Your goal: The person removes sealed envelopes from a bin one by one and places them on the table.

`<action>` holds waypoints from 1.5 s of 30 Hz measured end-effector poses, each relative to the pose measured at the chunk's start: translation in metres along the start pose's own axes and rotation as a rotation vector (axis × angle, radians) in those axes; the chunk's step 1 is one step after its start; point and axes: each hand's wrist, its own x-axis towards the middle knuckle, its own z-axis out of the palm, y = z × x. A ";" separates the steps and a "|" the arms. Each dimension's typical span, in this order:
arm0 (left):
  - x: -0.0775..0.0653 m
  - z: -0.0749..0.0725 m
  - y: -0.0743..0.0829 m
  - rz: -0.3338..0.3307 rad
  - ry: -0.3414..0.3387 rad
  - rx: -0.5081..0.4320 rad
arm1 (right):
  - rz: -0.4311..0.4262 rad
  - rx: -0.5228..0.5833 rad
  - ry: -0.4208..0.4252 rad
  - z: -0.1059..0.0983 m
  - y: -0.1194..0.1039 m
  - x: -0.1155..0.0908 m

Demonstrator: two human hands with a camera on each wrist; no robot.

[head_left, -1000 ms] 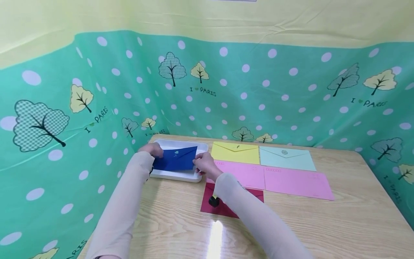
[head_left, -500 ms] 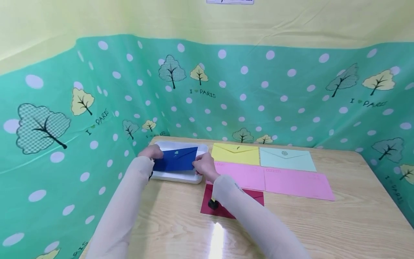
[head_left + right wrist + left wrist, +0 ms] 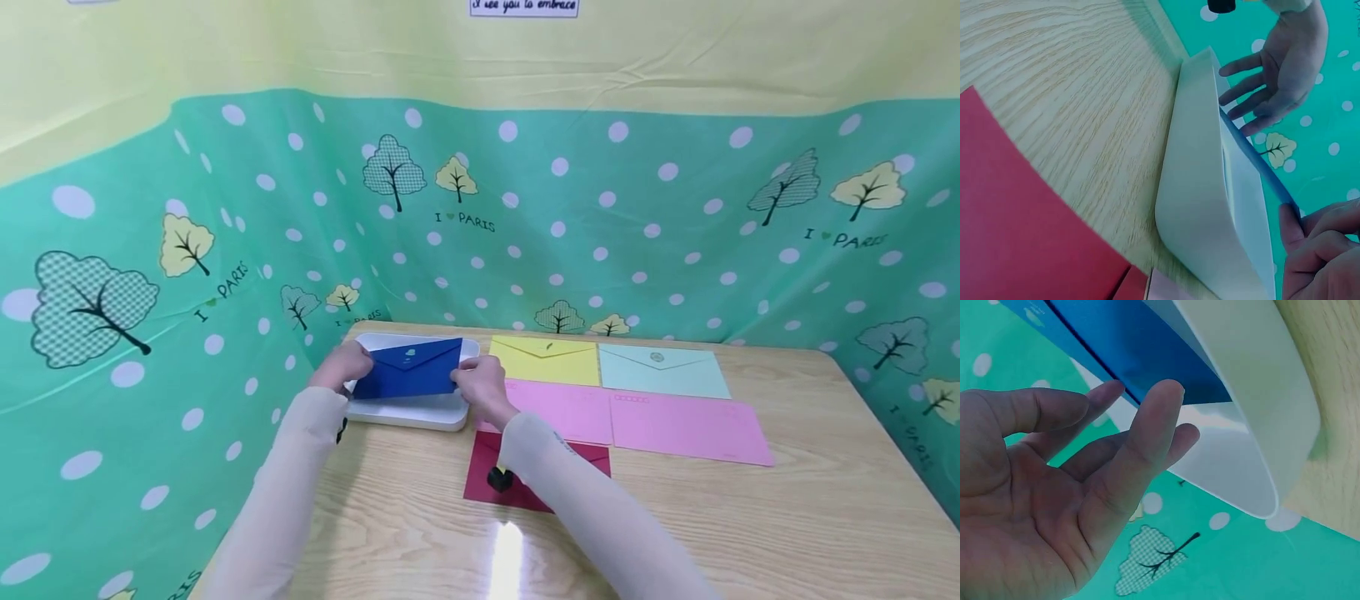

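Over the white tray (image 3: 420, 414), a blue envelope (image 3: 412, 375) is held tilted, its flap side showing. My right hand (image 3: 483, 385) pinches the envelope's right edge between thumb and fingers, as the right wrist view also shows. At the other end my left hand (image 3: 341, 367) has its fingers loosely extended. In the left wrist view the fingertips of that hand (image 3: 1066, 487) overlap the blue envelope (image 3: 1141, 350), with no grip round it. The right wrist view shows the envelope (image 3: 1260, 162) edge-on above the tray (image 3: 1194, 162).
Right of the tray lie a yellow envelope (image 3: 543, 367), a pale mint envelope (image 3: 663, 379) and two pink envelopes (image 3: 562, 412). A dark red envelope (image 3: 487, 492) lies nearer, partly under my right forearm. A patterned green curtain (image 3: 570, 225) stands behind and to the left.
My left hand has drawn slightly left, baring more of the blue envelope's left end. The envelope's right end stays in my right hand. The head view has tipped up slightly.
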 end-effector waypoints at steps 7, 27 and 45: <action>-0.012 0.009 0.007 0.027 0.055 0.019 | 0.039 0.039 0.006 -0.009 0.010 -0.004; -0.056 0.043 0.052 0.268 0.274 -0.061 | 0.048 0.198 -0.006 -0.041 0.022 -0.021; -0.093 0.081 0.089 0.332 0.253 -0.110 | 0.031 0.204 -0.008 -0.065 0.040 -0.029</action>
